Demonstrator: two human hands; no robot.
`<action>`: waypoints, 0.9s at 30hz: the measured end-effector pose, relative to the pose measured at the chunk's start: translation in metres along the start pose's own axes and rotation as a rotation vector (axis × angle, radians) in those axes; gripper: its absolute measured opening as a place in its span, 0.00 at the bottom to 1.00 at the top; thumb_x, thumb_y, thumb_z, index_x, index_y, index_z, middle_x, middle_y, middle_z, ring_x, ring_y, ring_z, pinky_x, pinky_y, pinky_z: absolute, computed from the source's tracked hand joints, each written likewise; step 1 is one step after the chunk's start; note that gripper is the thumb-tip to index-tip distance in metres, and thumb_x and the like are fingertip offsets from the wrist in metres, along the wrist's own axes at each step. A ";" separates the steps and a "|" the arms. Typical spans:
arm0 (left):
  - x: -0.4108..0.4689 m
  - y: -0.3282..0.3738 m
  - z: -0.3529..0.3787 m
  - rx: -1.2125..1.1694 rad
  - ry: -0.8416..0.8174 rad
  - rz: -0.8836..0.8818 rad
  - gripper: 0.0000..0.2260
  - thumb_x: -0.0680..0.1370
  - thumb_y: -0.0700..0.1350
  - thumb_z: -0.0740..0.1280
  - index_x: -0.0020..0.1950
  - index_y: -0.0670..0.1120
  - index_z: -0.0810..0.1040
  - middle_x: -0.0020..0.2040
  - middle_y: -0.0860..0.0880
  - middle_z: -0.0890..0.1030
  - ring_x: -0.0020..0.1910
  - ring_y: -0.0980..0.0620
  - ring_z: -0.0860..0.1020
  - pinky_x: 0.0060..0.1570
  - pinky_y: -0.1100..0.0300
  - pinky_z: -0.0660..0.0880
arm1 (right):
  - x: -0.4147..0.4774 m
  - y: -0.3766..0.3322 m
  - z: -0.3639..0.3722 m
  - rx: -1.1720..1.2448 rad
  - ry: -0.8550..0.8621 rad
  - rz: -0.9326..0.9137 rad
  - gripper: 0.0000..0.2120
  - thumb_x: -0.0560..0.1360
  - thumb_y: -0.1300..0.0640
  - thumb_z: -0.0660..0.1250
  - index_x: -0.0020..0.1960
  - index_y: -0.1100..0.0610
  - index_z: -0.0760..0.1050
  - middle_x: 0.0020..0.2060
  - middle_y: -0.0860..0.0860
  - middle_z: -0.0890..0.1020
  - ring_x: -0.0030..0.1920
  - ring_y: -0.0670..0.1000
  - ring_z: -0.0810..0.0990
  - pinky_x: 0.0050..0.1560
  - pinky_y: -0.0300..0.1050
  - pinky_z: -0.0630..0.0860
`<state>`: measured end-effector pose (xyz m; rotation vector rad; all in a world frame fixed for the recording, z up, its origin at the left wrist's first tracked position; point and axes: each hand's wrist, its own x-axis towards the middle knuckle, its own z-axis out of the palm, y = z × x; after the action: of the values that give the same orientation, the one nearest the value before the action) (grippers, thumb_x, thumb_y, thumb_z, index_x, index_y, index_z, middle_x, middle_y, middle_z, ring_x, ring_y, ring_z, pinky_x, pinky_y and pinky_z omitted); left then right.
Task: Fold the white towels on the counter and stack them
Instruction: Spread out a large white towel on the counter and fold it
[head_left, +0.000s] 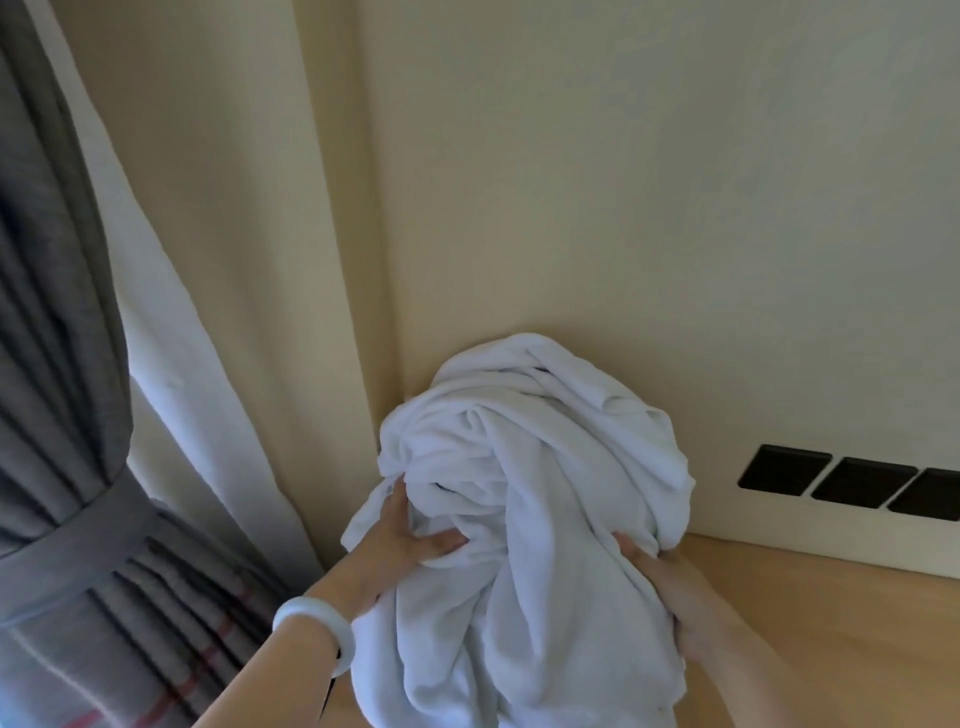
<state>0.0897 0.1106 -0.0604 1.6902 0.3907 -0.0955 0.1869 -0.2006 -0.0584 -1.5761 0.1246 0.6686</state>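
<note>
The lower end of the white towel bundle (524, 519) is running off the bottom edge of the view, so whether it is resting on anything cannot be told. A pale bangle (311, 630) is sitting on the near wrist of the left hand (410, 540), which is pressing against the bundle's left side with its thumb and one visible finger stretched out straight; its other fingers are lost in the folds. The right hand (662, 579) is gripping the bundle's lower right side, its fingertips curling into the cloth and disappearing there, with hanging fabric covering part of the palm. The crumpled bundle is being held up between both hands, in front of the corner of the cream wall (623, 208). The wooden counter (857, 634) is showing only to the right. Three black panels (860, 486) are sitting low in the wall, the last one cut off. On the left a tied grey curtain (57, 415) is hanging beside a white curtain (171, 338).
</note>
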 end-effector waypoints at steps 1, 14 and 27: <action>-0.002 -0.003 -0.004 0.001 -0.012 0.003 0.54 0.60 0.62 0.81 0.77 0.65 0.50 0.74 0.61 0.61 0.73 0.55 0.63 0.69 0.53 0.67 | -0.002 0.001 -0.003 0.007 -0.030 -0.016 0.48 0.51 0.39 0.84 0.66 0.53 0.74 0.54 0.53 0.85 0.55 0.56 0.83 0.58 0.55 0.78; -0.046 -0.042 0.003 0.134 0.320 -0.315 0.56 0.54 0.81 0.63 0.75 0.70 0.38 0.80 0.48 0.43 0.78 0.40 0.54 0.73 0.40 0.58 | 0.000 0.013 -0.003 -0.129 -0.087 -0.135 0.48 0.55 0.32 0.80 0.70 0.44 0.69 0.58 0.47 0.82 0.57 0.52 0.82 0.61 0.56 0.77; -0.033 -0.043 0.007 -0.327 0.063 -0.124 0.45 0.62 0.66 0.78 0.73 0.69 0.58 0.68 0.57 0.74 0.64 0.51 0.77 0.64 0.47 0.74 | 0.006 0.017 -0.009 -0.151 -0.213 -0.047 0.48 0.48 0.31 0.81 0.63 0.51 0.78 0.53 0.51 0.85 0.54 0.52 0.84 0.59 0.55 0.78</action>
<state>0.0470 0.1014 -0.0930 1.3483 0.5290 -0.0650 0.1872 -0.2090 -0.0762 -1.6356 -0.1231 0.8193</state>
